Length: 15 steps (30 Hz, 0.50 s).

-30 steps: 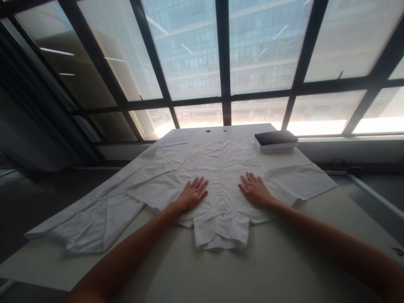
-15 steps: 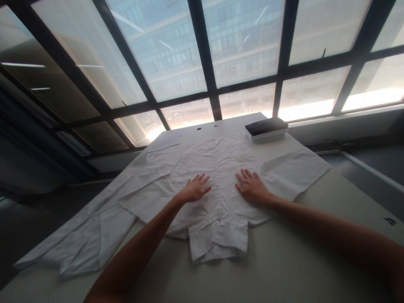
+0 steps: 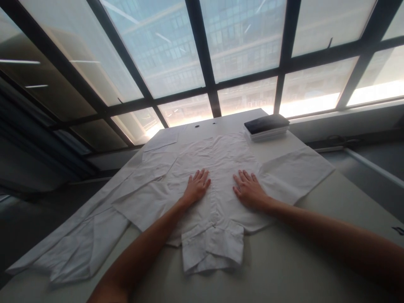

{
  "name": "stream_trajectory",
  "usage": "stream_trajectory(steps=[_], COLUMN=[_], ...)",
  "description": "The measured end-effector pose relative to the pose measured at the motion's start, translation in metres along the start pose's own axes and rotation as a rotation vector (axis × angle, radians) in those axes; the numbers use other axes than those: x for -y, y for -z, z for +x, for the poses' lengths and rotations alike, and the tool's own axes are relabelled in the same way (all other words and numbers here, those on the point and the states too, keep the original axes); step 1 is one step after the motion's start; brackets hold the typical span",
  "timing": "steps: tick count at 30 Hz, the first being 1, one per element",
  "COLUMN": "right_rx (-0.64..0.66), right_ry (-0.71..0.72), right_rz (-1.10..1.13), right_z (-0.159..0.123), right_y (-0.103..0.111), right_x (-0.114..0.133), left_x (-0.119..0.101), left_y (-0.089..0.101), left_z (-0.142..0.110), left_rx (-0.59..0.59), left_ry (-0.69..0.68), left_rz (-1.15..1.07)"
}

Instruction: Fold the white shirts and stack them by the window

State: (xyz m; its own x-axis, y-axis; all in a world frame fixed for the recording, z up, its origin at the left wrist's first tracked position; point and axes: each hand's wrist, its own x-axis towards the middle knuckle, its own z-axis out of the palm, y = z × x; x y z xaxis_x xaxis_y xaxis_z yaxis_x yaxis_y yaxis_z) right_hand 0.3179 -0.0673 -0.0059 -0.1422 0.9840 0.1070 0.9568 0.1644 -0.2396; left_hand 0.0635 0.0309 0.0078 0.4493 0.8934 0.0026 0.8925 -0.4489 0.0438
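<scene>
My left hand (image 3: 196, 186) and right hand (image 3: 251, 190) are touching the garment (image 3: 218, 160), fingers parted, empty. A stack (image 3: 267, 125) is sitting by the worktop's (image 3: 284, 261) right edge.

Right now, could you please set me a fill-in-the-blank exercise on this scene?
The garment under the left hand and right hand is coloured ____.
Of the two hands, the one nearer the stack is the ____ one.
The top of the stack is ____ than the layers below.
Missing words: white; right; darker.
</scene>
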Motion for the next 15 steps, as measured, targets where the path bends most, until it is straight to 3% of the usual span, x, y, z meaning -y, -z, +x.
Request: stream_trajectory(steps=[15], right_rx=[0.032], right_ry=[0.010], right_rz=[-0.032], right_z=[-0.002], right_y=[0.003], right_x=[-0.002], left_x=[-0.011], left_y=[-0.003], left_z=[0.000], left_rx=[-0.030], left_ry=[-0.118], left_rz=[-0.063])
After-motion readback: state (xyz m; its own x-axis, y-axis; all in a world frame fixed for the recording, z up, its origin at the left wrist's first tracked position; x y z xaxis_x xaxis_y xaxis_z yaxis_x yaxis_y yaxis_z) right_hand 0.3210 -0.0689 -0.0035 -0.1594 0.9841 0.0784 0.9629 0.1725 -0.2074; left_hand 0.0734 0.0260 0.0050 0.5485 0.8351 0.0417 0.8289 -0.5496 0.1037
